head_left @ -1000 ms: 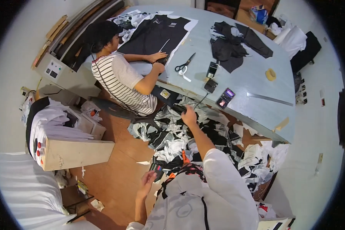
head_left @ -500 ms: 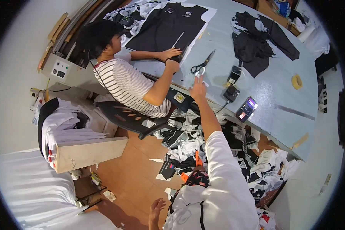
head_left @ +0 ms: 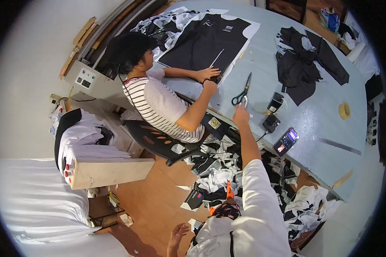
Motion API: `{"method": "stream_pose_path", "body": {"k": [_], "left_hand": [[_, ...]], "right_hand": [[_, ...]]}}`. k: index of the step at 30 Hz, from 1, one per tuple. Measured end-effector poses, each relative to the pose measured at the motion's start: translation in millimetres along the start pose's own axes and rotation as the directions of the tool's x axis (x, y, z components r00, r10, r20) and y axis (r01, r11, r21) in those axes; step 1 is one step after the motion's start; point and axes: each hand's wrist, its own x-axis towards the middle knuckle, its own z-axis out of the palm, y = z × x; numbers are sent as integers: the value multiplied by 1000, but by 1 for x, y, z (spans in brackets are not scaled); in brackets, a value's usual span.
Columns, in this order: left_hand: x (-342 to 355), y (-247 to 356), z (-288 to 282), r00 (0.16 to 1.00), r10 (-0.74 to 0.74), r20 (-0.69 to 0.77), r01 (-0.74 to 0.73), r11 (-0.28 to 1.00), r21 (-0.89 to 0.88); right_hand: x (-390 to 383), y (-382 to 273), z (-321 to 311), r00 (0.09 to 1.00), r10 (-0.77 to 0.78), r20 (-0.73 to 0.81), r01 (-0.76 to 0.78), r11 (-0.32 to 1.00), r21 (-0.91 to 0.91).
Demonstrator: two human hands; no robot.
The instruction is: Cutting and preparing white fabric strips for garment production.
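Note:
On the blue-grey table, black-handled scissors (head_left: 245,88) lie with their blades pointing to the far side. My right hand (head_left: 241,115) reaches out over the table edge, its fingers closed at the scissors' handle loops, one of which looks white. Low in the view hangs my left hand (head_left: 178,234), fingers loosely bent and apart, with nothing in it. Right of the scissors stand a small black box (head_left: 275,103) and a black cube-shaped device (head_left: 271,123) with a cable. A lit phone (head_left: 286,141) lies closer to the near edge.
A seated co-worker (head_left: 163,100) presses both hands on a black shirt panel (head_left: 210,40). Black garment pieces (head_left: 298,64) and a yellow tape roll (head_left: 344,110) lie at the right. Fabric scraps (head_left: 218,169) heap under the table. A black chair (head_left: 158,139) and white cloth stacks (head_left: 88,141) stand left.
The view has shifted, so the scene sits lower and further right. My right hand's fingers have drawn in at the handles, and the scissors have turned slightly. My left hand stays low.

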Motion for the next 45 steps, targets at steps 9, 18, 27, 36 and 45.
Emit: {"method": "stream_pose_path", "body": {"k": [9,18,27,36,45], "left_hand": [[-12,1,4,994,78,78,-79,997,6],[-20,-36,-12,992,90,94,-92,996,17],[-23,-31,-8,980,149,133,-149,989,-9],[-35,-25,2,978,118,173,-133,988,78],[-37,4,58,828,225,514,-152,972,-180]], "right_hand": [[-35,13,0,995,36,89,-32,999,-42],[-75,28,-11,991,-3,133,4,1000,-7],[-83,13,-28,1000,9,13,-12,966,259],[-139,-18,-108,925,-75,-374,292,771,566],[-482,-31,-262,949,-294,-116,108,-42,993]]}}
